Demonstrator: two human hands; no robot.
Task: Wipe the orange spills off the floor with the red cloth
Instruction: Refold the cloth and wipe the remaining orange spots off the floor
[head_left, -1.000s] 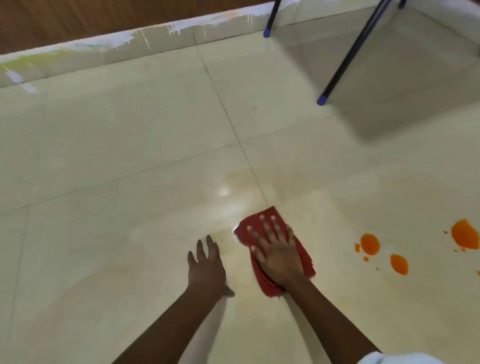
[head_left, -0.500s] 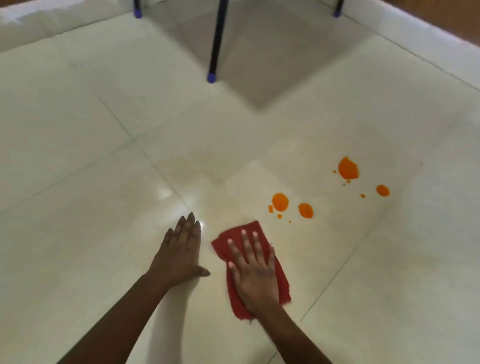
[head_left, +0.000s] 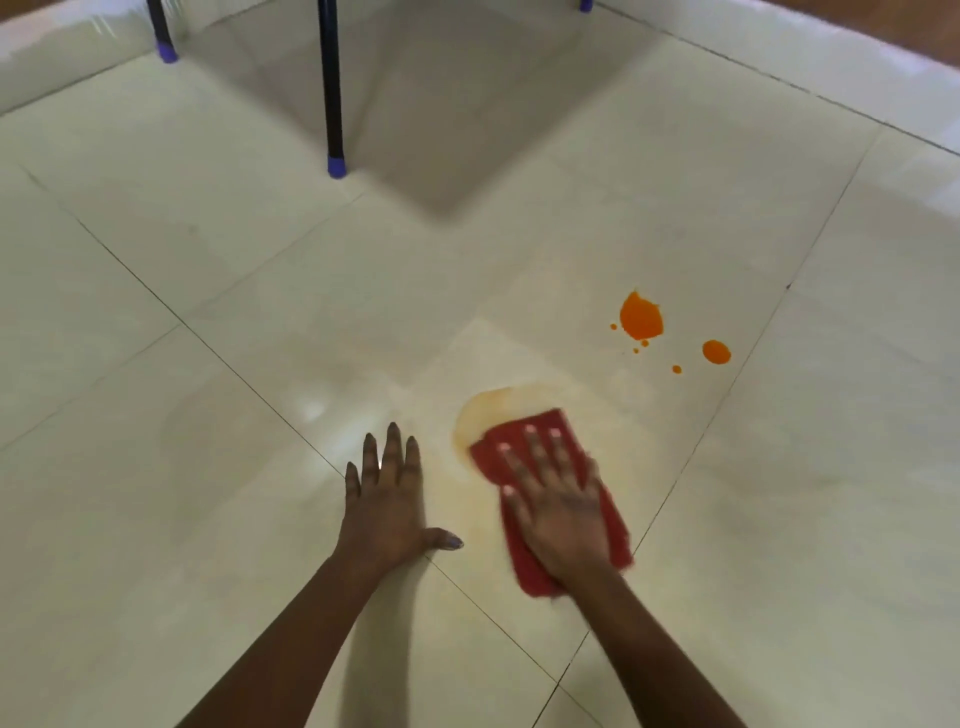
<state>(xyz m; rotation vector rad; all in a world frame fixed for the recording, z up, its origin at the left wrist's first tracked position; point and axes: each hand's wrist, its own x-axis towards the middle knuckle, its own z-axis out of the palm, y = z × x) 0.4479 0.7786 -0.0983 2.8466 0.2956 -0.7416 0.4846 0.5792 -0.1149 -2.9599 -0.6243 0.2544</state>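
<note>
Orange liquid spills (head_left: 641, 317) lie on the glossy cream tiled floor (head_left: 208, 260), up and to the right of the flat red fabric cloth (head_left: 545, 431), well apart from it, while a pale orange smear (head_left: 483, 415) touches the cloth's upper-left edge. Our right hand (head_left: 563, 512) presses the cloth down with fingers spread wide, gripping nothing, and our left hand (head_left: 387, 504) rests flat just left of it, fingers narrow. We should keep the palm's weight even, lift the smear with overlapping strokes, then push toward the drops.
</note>
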